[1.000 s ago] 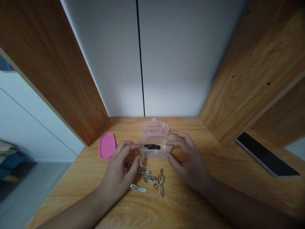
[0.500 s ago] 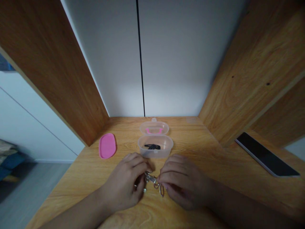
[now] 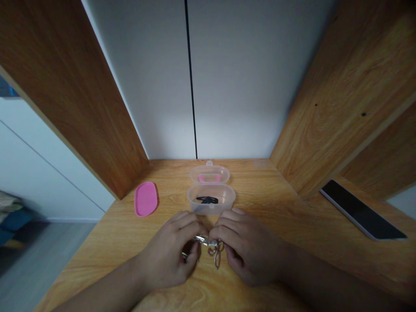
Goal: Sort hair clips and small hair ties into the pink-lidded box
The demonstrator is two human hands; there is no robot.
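Observation:
Between my two hands is a shiny metal clip with thin wire loops hanging at its right end. My left hand has its fingers closed on the left end, and another bit of shiny metal shows below its index finger. The fingertips of my right hand pinch the right end near the loops. Part of the clip is hidden by the fingers. Just beyond the hands stands a clear plastic box with its lid tipped back. Black hair clips lie inside it.
A pink tray-like lid lies on the wooden table at the left. At the right rests a dark-screened phone or tablet. Wooden side panels and a white back panel enclose the table.
My right hand has moved slightly left, nearer my left hand. The metal clip has turned a little between the fingers, and the small bead below the left hand is less visible.

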